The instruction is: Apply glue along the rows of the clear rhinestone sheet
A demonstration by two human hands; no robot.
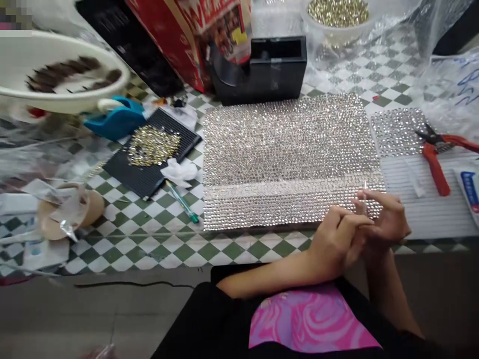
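My left hand (335, 244) and my right hand (389, 222) meet over the front right corner of a sheet of clear rhinestones (284, 139). The fingers of both are curled and closed together. A small, thin, clear piece (364, 192) shows at the fingertips of my right hand; its kind is too hard to make out. What my left fingers pinch, if anything, is hidden. A paler band crosses the sheet in its lower part. Right of it lies a smaller rhinestone piece (398, 129), with red-handled pliers (436, 167) touching its edge.
A black tape dispenser (277, 67) stands behind the sheet. To the left are a ridged black tray (129, 174) with gold stones, a green pen (181, 202), a blue tape cutter (116, 119), a tape roll (95, 207) and a white basin (123, 75). A tube (469, 187) lies far right.
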